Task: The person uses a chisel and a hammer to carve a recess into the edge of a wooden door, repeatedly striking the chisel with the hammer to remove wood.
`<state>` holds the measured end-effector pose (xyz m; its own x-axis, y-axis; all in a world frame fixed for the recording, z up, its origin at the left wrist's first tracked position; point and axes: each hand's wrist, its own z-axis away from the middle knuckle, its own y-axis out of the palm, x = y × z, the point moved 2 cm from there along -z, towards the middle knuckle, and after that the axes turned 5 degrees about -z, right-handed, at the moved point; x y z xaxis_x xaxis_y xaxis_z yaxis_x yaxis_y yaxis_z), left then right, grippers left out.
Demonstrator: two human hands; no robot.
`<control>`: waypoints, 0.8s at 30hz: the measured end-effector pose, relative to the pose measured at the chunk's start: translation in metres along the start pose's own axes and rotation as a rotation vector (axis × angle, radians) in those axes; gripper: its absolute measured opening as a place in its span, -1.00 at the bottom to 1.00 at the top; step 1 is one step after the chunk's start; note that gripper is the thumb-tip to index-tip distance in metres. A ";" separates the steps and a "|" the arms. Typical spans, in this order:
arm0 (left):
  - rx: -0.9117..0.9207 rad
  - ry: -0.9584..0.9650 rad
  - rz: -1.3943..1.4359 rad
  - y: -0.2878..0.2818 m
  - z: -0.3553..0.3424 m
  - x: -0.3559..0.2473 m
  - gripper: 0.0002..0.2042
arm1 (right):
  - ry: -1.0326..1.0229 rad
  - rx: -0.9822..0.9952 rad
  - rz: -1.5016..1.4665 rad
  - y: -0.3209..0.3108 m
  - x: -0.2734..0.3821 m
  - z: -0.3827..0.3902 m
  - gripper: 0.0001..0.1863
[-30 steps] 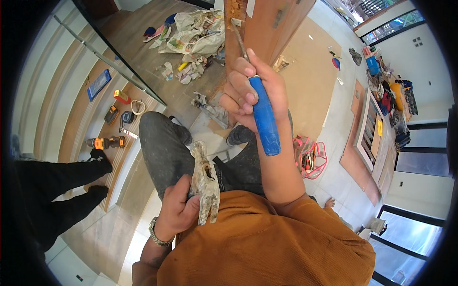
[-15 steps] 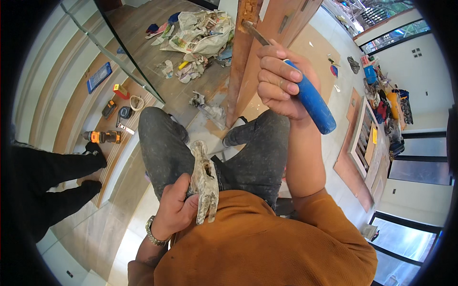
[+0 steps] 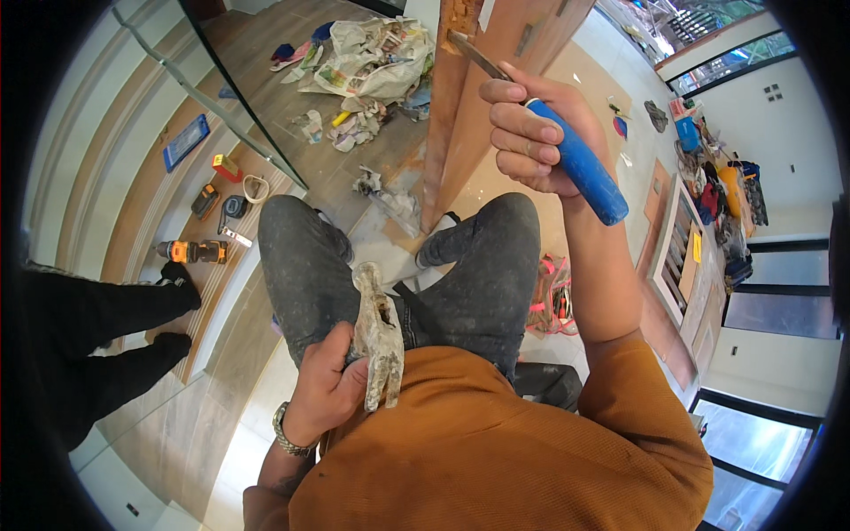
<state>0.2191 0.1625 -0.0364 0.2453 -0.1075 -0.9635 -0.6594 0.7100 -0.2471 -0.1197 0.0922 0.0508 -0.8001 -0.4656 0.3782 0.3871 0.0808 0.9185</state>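
My right hand (image 3: 549, 142) is closed round a chisel's blue handle (image 3: 584, 177); the metal blade (image 3: 476, 55) slants up to a rough cutout (image 3: 447, 37) in the edge of an upright wooden door (image 3: 485, 133). My left hand (image 3: 329, 385) grips a paint-crusted claw hammer (image 3: 379, 341) low in front of my orange shirt, head up and claw pointing down. I sit with knees apart in dusty dark trousers (image 3: 301, 265), the door's edge between them.
A co-worker's black-trousered legs (image 3: 115, 310) are at left by steps (image 3: 119, 248) bearing an orange drill (image 3: 190, 251), tape measure and battery. A glass panel edges the steps. Crumpled paper (image 3: 363, 62) lies ahead; a panel frame (image 3: 673, 257) and piled gear (image 3: 726, 195) are at right.
My right hand with the chisel has moved rightward and slightly up, tilting the handle further right, the blade's end shifting to the door's cutout. My left hand and hammer are nearly still.
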 end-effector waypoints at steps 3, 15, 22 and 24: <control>-0.005 -0.006 0.024 -0.001 0.000 0.001 -0.76 | -0.008 -0.106 0.099 0.003 0.002 0.002 -0.61; -0.174 -0.028 -0.011 0.004 -0.011 -0.002 -0.85 | -0.381 -0.210 0.180 -0.001 -0.108 -0.002 -0.47; -0.129 0.101 -0.096 0.006 -0.031 -0.002 -0.75 | -0.472 -0.251 0.203 -0.030 -0.147 0.000 -0.41; -0.142 0.105 -0.024 0.010 -0.028 0.013 -0.74 | -0.486 -0.216 0.185 -0.012 -0.130 -0.006 -0.40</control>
<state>0.1965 0.1489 -0.0546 0.1919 -0.2003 -0.9608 -0.7496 0.6019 -0.2752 -0.0170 0.1464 -0.0097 -0.8093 0.0030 0.5873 0.5851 -0.0833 0.8067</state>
